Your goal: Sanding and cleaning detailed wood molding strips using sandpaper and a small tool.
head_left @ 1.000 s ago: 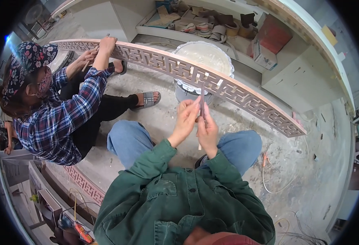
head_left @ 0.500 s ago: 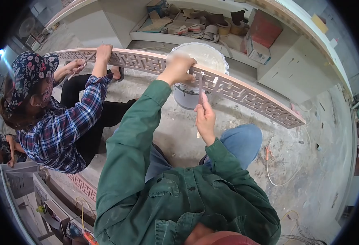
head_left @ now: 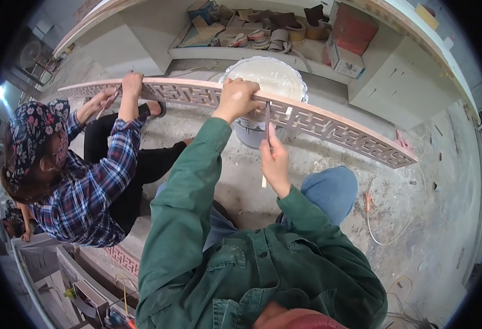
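Observation:
A long, narrow wooden fretwork panel (head_left: 356, 135) with a cut-out lattice pattern stands on edge across the space before me. My left hand (head_left: 237, 100) is closed over its top rail near the middle, thumb on the near side. My right hand (head_left: 275, 167), below the rail, grips a thin stick (head_left: 267, 118), dark brown above with a pale wood end below the hand. The stick is held upright, its upper end at a lattice opening beside my left fingers. A large white bucket (head_left: 252, 137) stands behind and under the panel.
On the left sits a co-worker in a plaid shirt (head_left: 95, 181), one hand (head_left: 132, 88) on the same panel. Behind, a low cabinet shelf (head_left: 219, 53) holds tape rolls and scraps. A pale cable (head_left: 370, 230) lies on the floor at right. Another fretwork piece (head_left: 123, 260) lies lower left.
The view has shifted slightly. My right hand and the stick have moved down a little, the stick's top sinking to the lattice. The co-worker's hands have also shifted slightly.

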{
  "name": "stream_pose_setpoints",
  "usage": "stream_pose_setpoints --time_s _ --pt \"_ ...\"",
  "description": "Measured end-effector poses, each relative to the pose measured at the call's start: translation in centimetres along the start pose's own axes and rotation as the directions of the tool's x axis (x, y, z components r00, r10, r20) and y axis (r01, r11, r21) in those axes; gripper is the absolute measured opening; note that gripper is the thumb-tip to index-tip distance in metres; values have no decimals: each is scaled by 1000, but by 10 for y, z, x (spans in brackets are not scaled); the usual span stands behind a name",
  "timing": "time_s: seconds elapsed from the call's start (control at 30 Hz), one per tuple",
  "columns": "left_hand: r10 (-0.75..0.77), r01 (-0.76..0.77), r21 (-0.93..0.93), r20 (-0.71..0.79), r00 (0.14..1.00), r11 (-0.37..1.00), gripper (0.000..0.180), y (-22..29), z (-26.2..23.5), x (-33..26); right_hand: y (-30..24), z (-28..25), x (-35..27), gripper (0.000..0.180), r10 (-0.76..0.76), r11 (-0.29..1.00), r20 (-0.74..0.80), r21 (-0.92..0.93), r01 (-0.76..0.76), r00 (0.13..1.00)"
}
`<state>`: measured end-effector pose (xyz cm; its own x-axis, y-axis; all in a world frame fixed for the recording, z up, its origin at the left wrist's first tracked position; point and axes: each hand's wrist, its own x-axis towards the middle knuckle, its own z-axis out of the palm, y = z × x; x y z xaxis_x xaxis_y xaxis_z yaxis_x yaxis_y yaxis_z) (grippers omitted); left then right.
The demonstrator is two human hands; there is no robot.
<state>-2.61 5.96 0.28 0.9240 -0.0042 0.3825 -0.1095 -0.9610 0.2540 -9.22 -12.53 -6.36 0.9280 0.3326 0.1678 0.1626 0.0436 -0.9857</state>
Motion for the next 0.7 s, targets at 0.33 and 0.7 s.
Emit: stream_pose_setpoints --time_s 0.33,0.7 --pt "6 -7 -12 -43 999 1000 29 2 2 -3 -4 15 9 49 -146 989 -50 -23 145 988" --pt "-16 14 -30 -74 997 999 25 1 6 -5 -11 13 0 51 -48 998 -31 -36 47 998"
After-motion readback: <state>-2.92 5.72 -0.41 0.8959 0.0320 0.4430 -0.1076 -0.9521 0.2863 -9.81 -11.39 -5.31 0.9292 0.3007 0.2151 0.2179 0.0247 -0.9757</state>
